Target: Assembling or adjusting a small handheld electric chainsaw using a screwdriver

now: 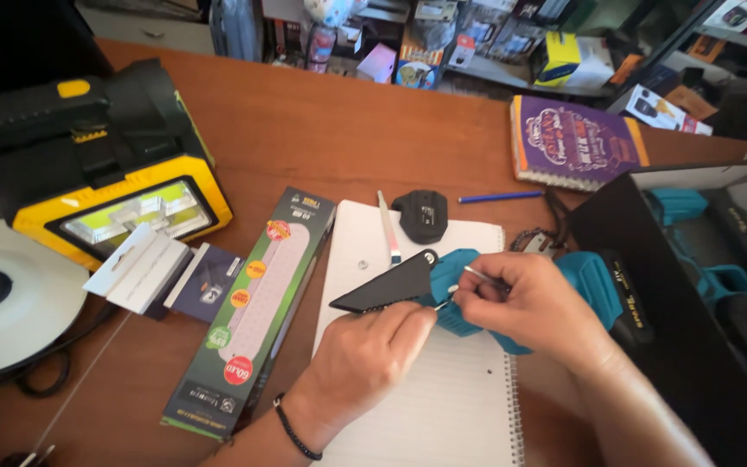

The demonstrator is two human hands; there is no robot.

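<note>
1. Left hand is curled closed around the black wedge-shaped guard of a teal power tool, holding it over the spiral notepad on the wooden table.
2. Right hand is pinching a thin metal tool against the tool's ribbed teal plastic body.
3. Long cardboard box lies closed just to the left; can't see what's in it.

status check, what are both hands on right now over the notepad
Left hand pinning black guard of teal power tool. Right hand pinching thin metal tool at it. Lined notepad underneath; nothing blocking.
</note>
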